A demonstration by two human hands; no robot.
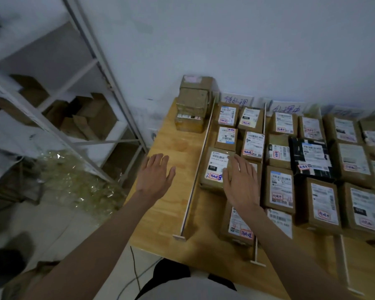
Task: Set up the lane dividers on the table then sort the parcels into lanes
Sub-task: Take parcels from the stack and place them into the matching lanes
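Thin white lane dividers stand on the wooden table: one on the left, a second partly hidden by my right arm, a third further right. Brown labelled parcels fill the lanes. My right hand lies flat, fingers apart, over the right side of a parcel with a white label in the first lane. My left hand hovers open over the bare tabletop left of the first divider. A stack of unsorted parcels sits at the table's far left corner.
Handwritten lane signs lean against the back wall. A black parcel lies in a middle lane. A metal shelving rack with cardboard boxes stands to the left, with crumpled clear plastic on the floor.
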